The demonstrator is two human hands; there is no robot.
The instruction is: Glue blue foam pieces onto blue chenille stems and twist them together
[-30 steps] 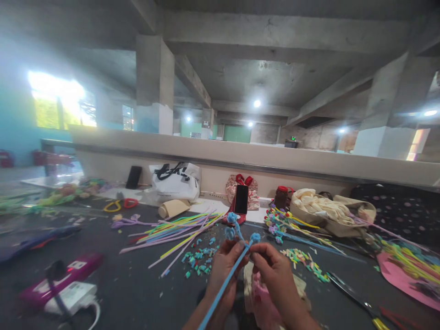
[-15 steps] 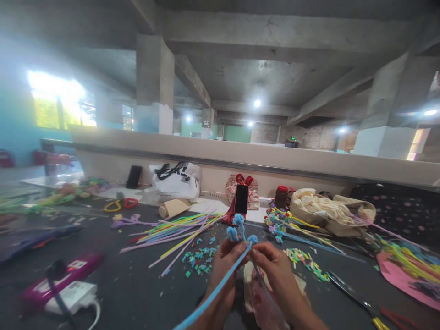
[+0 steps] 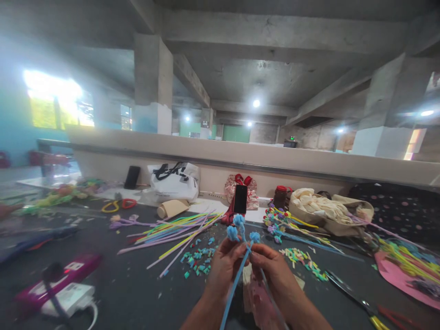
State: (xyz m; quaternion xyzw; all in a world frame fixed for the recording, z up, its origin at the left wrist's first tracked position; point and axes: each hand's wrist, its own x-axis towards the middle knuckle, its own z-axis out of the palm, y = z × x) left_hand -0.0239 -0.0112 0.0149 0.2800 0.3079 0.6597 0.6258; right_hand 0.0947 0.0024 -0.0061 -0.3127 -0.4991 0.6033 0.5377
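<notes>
Near the bottom centre, my left hand (image 3: 228,263) is closed round the stems of blue fuzzy flowers (image 3: 238,221). My right hand (image 3: 270,263) pinches the stem just under the rightmost blue flower head (image 3: 254,237); its fingertips nearly meet those of the left. Three blue heads stick up above the fingers. A long blue pipe cleaner (image 3: 234,291) runs down from between the hands toward the lower edge, and a thinner greyish stem (image 3: 271,298) hangs below my right hand. Behind the wrists lies a pink and beige item, partly hidden.
Coloured pipe cleaners (image 3: 178,229) and cut pieces (image 3: 199,260) lie left of the hands, more pieces (image 3: 304,262) and scissors (image 3: 350,291) right. A phone (image 3: 240,199) stands ahead. Power strip (image 3: 62,277) lies lower left. A person's blurred hand (image 3: 8,210) shows at the left edge.
The long blue pipe cleaner's lower end has swung right, now more upright. The rightmost flower has shifted slightly right. A person's hand has appeared at the left edge.
</notes>
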